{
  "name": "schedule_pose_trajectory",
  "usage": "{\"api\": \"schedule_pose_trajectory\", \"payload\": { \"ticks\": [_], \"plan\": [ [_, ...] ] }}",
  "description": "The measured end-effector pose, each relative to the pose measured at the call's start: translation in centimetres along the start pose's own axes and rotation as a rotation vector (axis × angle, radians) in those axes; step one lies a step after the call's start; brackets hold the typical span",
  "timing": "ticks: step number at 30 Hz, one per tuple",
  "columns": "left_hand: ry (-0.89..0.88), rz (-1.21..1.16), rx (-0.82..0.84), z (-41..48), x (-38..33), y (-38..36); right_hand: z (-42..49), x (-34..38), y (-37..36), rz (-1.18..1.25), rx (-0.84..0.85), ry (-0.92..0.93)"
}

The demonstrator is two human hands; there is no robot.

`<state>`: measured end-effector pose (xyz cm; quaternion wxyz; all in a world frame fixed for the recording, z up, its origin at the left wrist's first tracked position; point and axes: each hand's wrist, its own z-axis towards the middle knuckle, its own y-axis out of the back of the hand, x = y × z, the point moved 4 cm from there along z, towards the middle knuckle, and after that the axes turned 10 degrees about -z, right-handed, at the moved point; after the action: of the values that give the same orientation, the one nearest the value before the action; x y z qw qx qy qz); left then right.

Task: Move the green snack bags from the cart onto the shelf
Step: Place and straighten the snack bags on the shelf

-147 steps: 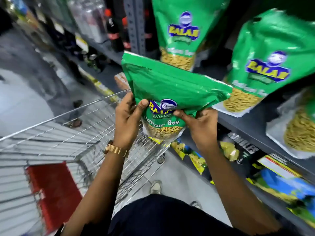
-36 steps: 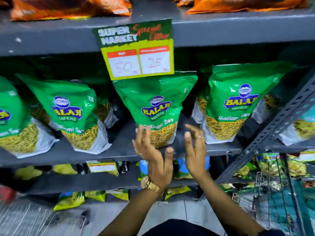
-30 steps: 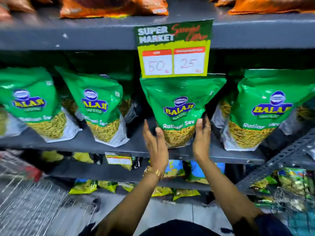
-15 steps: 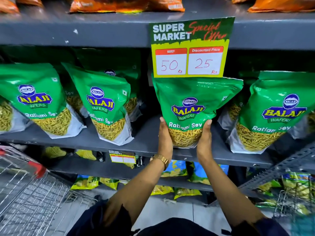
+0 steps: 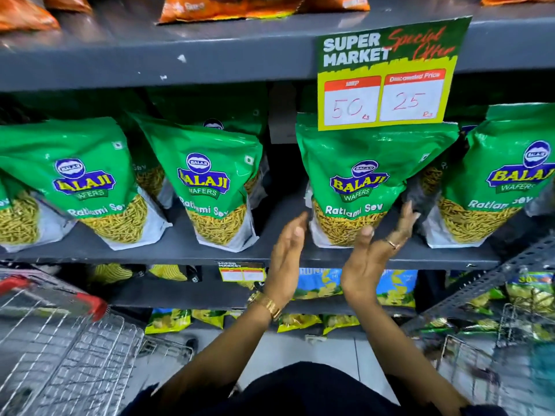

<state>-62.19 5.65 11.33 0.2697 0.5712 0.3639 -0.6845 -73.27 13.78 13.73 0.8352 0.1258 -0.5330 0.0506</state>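
Observation:
Several green snack bags stand upright on the grey shelf. The one in the middle, a green Ratlami Sev bag, stands just under the price sign. My left hand is open with flat fingers, a little below and left of that bag's base. My right hand is open too, just below the bag's right corner; neither hand holds it. More green bags stand at the left, centre left and right. The wire cart is at the lower left.
A "Super Market Special Offer" price sign hangs from the shelf above. Orange bags lie on that upper shelf. Yellow and blue packets fill the lower shelves. A slanted metal upright and a wire basket are at the right.
Half a second ago both hands pressed the sides of the middle bag's base; now they have come off it and dropped slightly, fingers spread. The view has shifted left.

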Motion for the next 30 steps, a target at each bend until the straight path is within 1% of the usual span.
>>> {"api": "schedule_pose_trajectory", "payload": {
  "ticks": [1,2,4,5,7,9,10,11,12,13,15,17,19,22,24,26,28,30],
  "plan": [
    [-0.012,0.015,0.039,-0.7,-0.6,0.8,-0.9,1.2,-0.3,-0.031,0.020,0.110],
    [-0.029,0.030,0.044,-1.2,-1.0,1.8,-1.8,2.5,-0.6,-0.036,0.051,0.196],
    [-0.085,0.104,-0.039,-1.9,-1.9,4.0,-3.2,4.1,-1.9,-0.007,0.131,0.316],
    [-0.141,0.165,-0.102,-2.2,-2.6,5.3,-3.9,4.7,-2.8,0.017,0.185,0.339],
    [-0.323,0.305,-0.208,-2.5,-4.3,7.9,-5.2,5.4,-5.0,0.071,0.298,0.317],
    [-0.543,0.427,-0.317,-2.4,-5.9,10.4,-6.4,5.5,-6.8,0.101,0.358,0.250],
    [-0.615,0.440,-0.374,-2.2,-6.4,11.6,-6.9,5.4,-7.8,0.103,0.373,0.219],
    [-0.646,0.422,-0.426,-1.8,-6.5,12.8,-7.3,5.3,-8.7,0.103,0.389,0.183],
    [-0.638,0.392,-0.473,-1.2,-6.3,13.9,-7.6,5.3,-9.6,0.109,0.411,0.141],
    [-0.586,0.350,-0.514,-0.5,-6.0,14.9,-7.8,5.2,-10.6,0.118,0.426,0.094],
    [-0.406,0.197,-0.539,1.3,-4.9,16.4,-8.2,5.1,-12.6,0.133,0.443,-0.013],
    [-0.258,0.013,-0.493,3.1,-4.1,17.2,-8.9,5.0,-14.5,0.129,0.459,-0.128],
    [-0.176,-0.087,-0.436,4.6,-3.3,17.6,-9.6,4.7,-16.1,0.124,0.481,-0.223],
    [-0.164,-0.105,-0.391,4.9,-2.7,17.5,-9.9,4.0,-18.1,0.157,0.495,-0.295],
    [-0.140,-0.108,-0.366,4.0,-2.7,16.8,-9.1,3.2,-18.7,0.229,0.462,-0.339],
    [-0.139,-0.087,-0.309,3.3,-2.4,16.2,-8.0,2.7,-18.7,0.248,0.418,-0.377],
    [-0.134,-0.059,-0.228,3.4,-1.9,16.0,-7.4,2.3,-18.6,0.295,0.390,-0.387],
    [-0.095,-0.035,-0.181,4.0,-1.1,16.3,-7.2,2.3,-18.6,0.359,0.391,-0.379]
  ]
}}
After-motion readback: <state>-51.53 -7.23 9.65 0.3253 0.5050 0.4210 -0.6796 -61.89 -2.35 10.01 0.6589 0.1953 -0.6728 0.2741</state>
